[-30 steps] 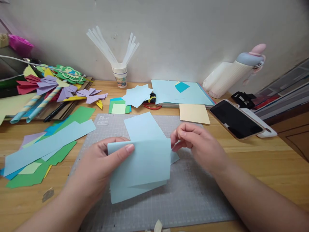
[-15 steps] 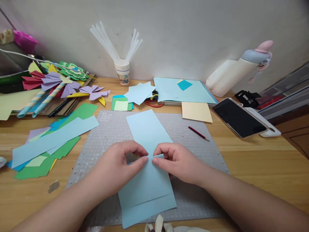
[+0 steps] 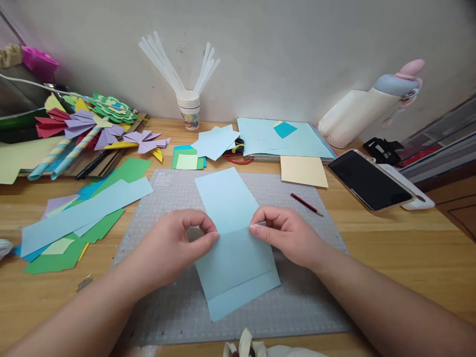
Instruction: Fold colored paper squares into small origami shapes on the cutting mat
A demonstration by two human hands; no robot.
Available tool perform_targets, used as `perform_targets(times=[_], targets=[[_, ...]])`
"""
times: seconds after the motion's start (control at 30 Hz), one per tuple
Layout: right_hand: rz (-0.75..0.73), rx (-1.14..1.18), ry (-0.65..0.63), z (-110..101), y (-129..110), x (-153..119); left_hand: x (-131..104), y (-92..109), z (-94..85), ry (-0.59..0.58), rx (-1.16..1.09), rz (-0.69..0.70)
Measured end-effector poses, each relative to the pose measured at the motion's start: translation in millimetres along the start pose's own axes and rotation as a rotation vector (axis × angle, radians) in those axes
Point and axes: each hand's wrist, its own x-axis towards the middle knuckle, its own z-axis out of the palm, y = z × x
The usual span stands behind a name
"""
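Observation:
A light blue paper piece (image 3: 241, 263), with a crease or layered edge near its lower end, is held above the grey cutting mat (image 3: 308, 307). My left hand (image 3: 193, 235) pinches its upper left corner between thumb and forefinger. At the upper right corner, my right hand (image 3: 280, 229) pinches it the same way. Behind its top edge, another light blue sheet (image 3: 225, 196) lies on the mat, its lower part hidden by the held paper.
Colored paper strips (image 3: 85, 213) and paper flowers (image 3: 85, 124) lie left. At the back stand paper cups (image 3: 189, 111) with white strips, beside a paper stack (image 3: 282, 141). A pencil (image 3: 307, 204), phone (image 3: 370, 181) and bottle (image 3: 375, 104) are right.
Both hands have moved apart along the paper's top edge, towards its corners. The held paper has shifted up and to the right.

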Motion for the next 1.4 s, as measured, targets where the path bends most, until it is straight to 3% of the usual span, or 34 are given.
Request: perform_targets(times=[0.23, 0.33, 0.4, 0.47, 0.57, 0.67, 0.77, 0.83, 0.97, 1.03, 1.1, 1.27, 1.4], targets=[[0.077, 0.191, 0.122, -28, 3, 6, 4, 1, -13.8, 0.061, 0.023, -0.128], [0.133, 0.300, 0.175, -35, 5, 9, 7, 1, -17.9, 0.200, 0.107, -0.132], [0.183, 0.355, 0.171, -33, 6, 11, 7, 0, -14.9, 0.314, 0.176, 0.019], [0.231, 0.415, 0.160, -28, 6, 12, 4, -1, -5.7, 0.339, 0.269, 0.255], [0.272, 0.495, 0.146, -16, 8, 13, -4, 0, 14.1, 0.152, 0.441, 0.535], [0.293, 0.556, 0.125, -7, 9, 13, -9, 0, 28.6, 0.078, 0.539, 0.683], [0.297, 0.599, 0.092, -4, 8, 11, -10, -4, 30.0, 0.197, 0.525, 0.733], [0.279, 0.619, 0.038, -5, 5, 8, -9, -6, 25.2, 0.331, 0.467, 0.646], [0.301, 0.511, -0.132, -14, 0, 1, -5, -2, 9.6, 0.509, 0.254, 0.187], [0.310, 0.376, -0.141, -21, 0, 1, -3, 2, 0.3, 0.546, 0.167, -0.035], [0.280, 0.208, -0.057, -29, 1, 4, 1, 4, -8.7, 0.541, 0.184, -0.175], [0.178, -0.068, 0.201, -41, 9, 15, 5, -5, -21.4, 0.320, 0.481, -0.237], [0.182, -0.113, 0.192, -39, 11, 17, 2, -9, -21.8, 0.293, 0.508, -0.207]])
